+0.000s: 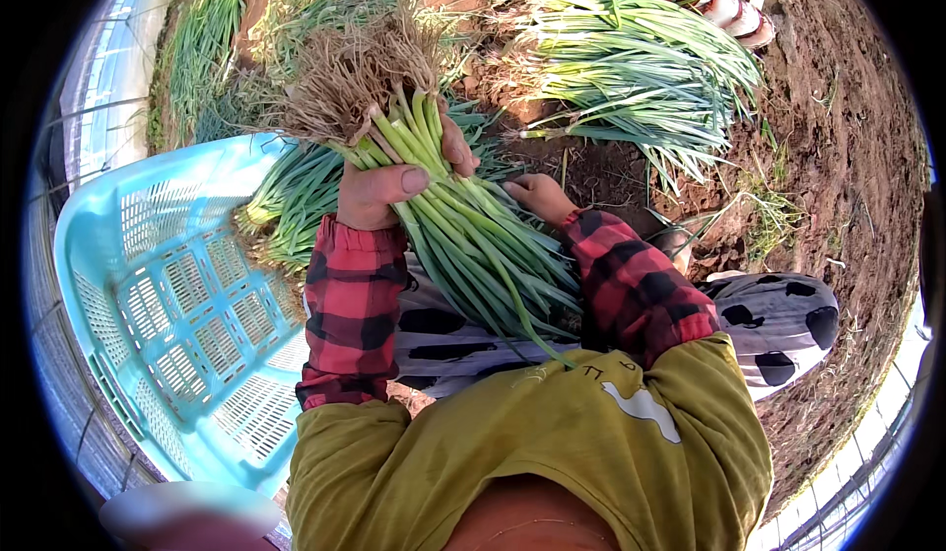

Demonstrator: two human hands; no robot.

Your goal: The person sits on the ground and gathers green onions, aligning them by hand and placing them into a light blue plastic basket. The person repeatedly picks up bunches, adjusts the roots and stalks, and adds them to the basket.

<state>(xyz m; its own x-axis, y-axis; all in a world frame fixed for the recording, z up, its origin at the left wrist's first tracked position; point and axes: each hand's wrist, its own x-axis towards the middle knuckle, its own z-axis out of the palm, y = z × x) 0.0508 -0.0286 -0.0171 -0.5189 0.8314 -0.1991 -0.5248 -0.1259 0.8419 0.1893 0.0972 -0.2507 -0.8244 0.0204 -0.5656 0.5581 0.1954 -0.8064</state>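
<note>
A thick bunch of green onions (473, 233) with long dry roots is in my left hand (384, 185). The thumb lies across the pale stems and the fingertips show on their far side. Its roots point up and left, while the leaves hang over my lap. My right hand (545, 195) is beside the leaves on the right; its fingers are partly hidden, so I cannot tell whether they grip any. To the left, a light blue slotted plastic basket (126, 185) stands tilted, with more green onions (295, 196) at its right side.
A large pile of green onions (628, 70) lies on the brown soil (835, 181) at upper right. A red-and-white rounded object (713, 8) sits beyond it. Loose greens (203, 56) lie at upper left. Plastic sheeting (111, 56) borders the left side.
</note>
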